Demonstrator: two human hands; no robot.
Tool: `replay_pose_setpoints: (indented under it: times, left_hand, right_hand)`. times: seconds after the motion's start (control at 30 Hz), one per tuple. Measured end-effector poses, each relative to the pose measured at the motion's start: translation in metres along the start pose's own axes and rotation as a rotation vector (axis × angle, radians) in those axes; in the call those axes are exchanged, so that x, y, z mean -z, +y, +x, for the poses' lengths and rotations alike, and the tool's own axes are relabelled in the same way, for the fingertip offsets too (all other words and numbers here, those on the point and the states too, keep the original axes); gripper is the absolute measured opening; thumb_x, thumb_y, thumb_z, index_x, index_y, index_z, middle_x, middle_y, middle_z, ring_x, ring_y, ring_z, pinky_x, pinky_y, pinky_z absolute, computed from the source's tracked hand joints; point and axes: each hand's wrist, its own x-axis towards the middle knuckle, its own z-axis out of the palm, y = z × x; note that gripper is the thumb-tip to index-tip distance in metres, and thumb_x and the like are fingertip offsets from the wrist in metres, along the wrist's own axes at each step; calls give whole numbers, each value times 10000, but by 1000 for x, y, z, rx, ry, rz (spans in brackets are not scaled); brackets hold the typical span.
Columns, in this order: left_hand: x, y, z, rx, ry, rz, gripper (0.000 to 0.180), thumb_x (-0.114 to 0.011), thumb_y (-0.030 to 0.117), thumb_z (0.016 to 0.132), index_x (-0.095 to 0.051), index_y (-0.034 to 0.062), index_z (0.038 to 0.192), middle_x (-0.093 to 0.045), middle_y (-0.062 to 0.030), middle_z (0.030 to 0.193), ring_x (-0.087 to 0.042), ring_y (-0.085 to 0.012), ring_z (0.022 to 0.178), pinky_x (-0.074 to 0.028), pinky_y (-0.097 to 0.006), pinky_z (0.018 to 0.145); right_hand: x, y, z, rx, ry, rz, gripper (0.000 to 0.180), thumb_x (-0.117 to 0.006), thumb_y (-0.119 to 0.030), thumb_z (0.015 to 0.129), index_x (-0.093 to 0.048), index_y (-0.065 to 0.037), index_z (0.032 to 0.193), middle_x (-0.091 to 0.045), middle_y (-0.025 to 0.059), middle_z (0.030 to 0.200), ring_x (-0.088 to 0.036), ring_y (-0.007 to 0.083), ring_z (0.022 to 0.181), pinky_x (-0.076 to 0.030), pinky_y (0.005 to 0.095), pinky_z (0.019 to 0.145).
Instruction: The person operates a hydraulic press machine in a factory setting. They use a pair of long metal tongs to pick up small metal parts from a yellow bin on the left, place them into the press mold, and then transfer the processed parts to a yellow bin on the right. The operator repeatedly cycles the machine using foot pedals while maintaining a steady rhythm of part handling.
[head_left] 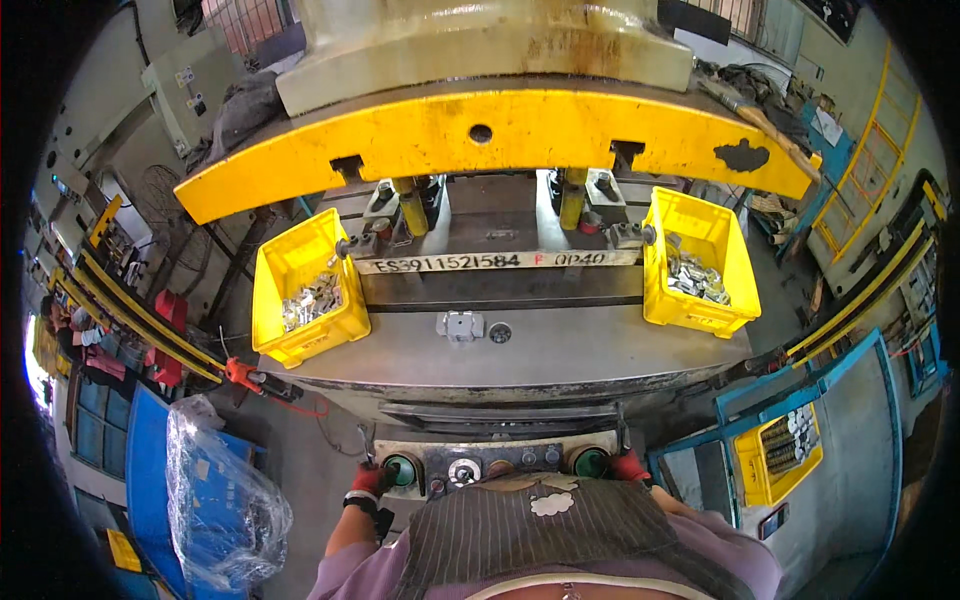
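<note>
- Clear plastic wrap (225, 500), far left, near side: loose and crumpled over blue equipment. Could slide to the floor and snag a foot if knocked.
- Orange-red air gun (241, 374), just off the table's left corner: its hose trails toward the floor; a catch there could yank it.
- Left yellow bin (310, 340), left end of the table, holding small metal pieces: sits close to the edge, so a bump or machine vibration might walk it off.
- Left hand (368, 480), red glove: at the outer side of the left green button (400, 470), left end of the control panel (512, 460). Can't tell if fingers are together or apart. Off-centre contact could give a missed press.
- Metal part (461, 326): lies on the near table, left of a dark round fitting, outside the tooling. Vibration could shift it.
- Yellow press beam (560, 130), far side, above the tooling: main crush hazard if it cycles with anything reaching in.
- Right hand (628, 466), red glove: beside the right green button (590, 462), panel's right end. Fingers partly hidden, can't tell their state. Uneven timing between hands might block a two-button start, if that's how it's wired.
- Right yellow bin (700, 318), right end of the table: same edge risk.
- Phone (773, 521), near right: could get swept off by an elbow.
</note>
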Motion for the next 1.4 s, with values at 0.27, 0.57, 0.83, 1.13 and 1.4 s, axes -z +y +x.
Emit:
replay_pose_setpoints:
  times: [0.27, 0.57, 0.83, 1.13, 1.4]
  left_hand:
    - [29, -50, -12, 80, 391, -953, 217, -555, 282, 812, -550, 168, 997, -605, -27, 880, -535, -163, 662, -444, -290, 588]
    - [10, 150, -42, -367, 273, -790, 339, -516, 336, 865, -468, 138, 1137, -565, -34, 827, -475, -75, 573, -409, -234, 483]
    - [-49, 225, -57, -519, -93, -612, 435, -511, 146, 873, -368, 139, 1283, -500, 32, 723, -429, -32, 531, -395, -197, 434]
    - [-86, 377, 10, -1018, -183, -271, 370, -500, 235, 885, -478, -1, 1170, -557, -58, 1062, -472, -121, 1000, -339, -260, 908]
    - [-139, 474, 135, -950, -22, -167, 208, -580, 108, 806, -528, 33, 993, -550, -8, 740, -488, -73, 669, -423, -222, 620]
  right_hand:
    - [37, -156, -80, 47, 288, 727, 203, -544, -204, 841, -397, -92, 923, -505, 57, 649, -474, 145, 447, -374, 276, 377]
    - [13, -393, 8, 962, 337, -182, 560, -626, -178, 711, -387, -101, 1211, -563, 169, 882, -561, 374, 799, -454, 438, 648]
    - [-16, -519, 94, 882, 318, -477, 371, -618, -233, 694, -519, -73, 1014, -601, 136, 844, -588, 316, 787, -456, 409, 657]
    - [-10, -493, 81, 887, 218, 370, 365, -640, -170, 734, -521, -69, 1064, -613, 62, 766, -583, 150, 700, -451, 280, 653]
    - [-9, -406, 10, 852, 129, 542, 438, -617, -23, 743, -475, -28, 1157, -580, 6, 913, -525, 75, 819, -425, 226, 738]
